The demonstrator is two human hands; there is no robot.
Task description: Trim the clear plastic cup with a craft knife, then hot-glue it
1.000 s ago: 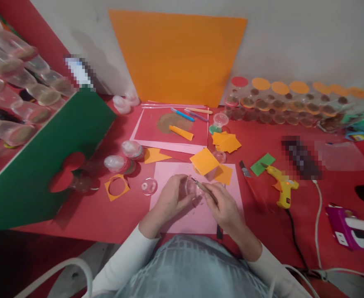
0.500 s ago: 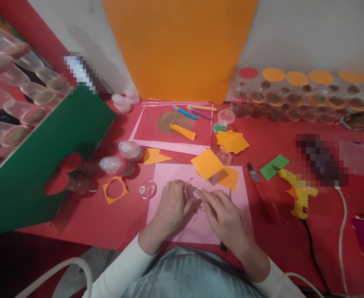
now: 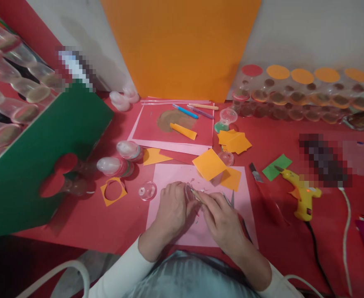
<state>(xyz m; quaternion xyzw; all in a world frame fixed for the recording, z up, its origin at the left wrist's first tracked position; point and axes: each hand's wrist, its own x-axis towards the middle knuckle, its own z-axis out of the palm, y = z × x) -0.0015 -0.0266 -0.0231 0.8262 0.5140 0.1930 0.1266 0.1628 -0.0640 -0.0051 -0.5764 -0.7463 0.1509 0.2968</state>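
Observation:
My left hand (image 3: pixel 172 207) is closed around a small clear plastic cup (image 3: pixel 188 192), mostly hidden by the fingers. In my right hand (image 3: pixel 223 221) is a slim craft knife (image 3: pixel 197 195) with a pale handle, its metal tip at the cup's rim. Both hands are over a pink sheet (image 3: pixel 188 238) scattered with tiny scraps. Scissors (image 3: pixel 233 198) lie partly under my right hand. Left of the sheet sits a clear dome-shaped lid (image 3: pixel 147 191). Orange paper squares (image 3: pixel 209 164) overlap the sheet's far edge.
A yellow glue gun (image 3: pixel 302 192) with a black cord and a red-handled utility knife (image 3: pixel 267 194) lie at right. Clear cups (image 3: pixel 110 165) and a tilted green board (image 3: pixel 45 153) stand at left. Several orange-topped cups (image 3: pixel 302 76) line the back right.
The knife tip has moved slightly left along the cup's rim, and my right hand has turned a little. The whole view has shifted slightly.

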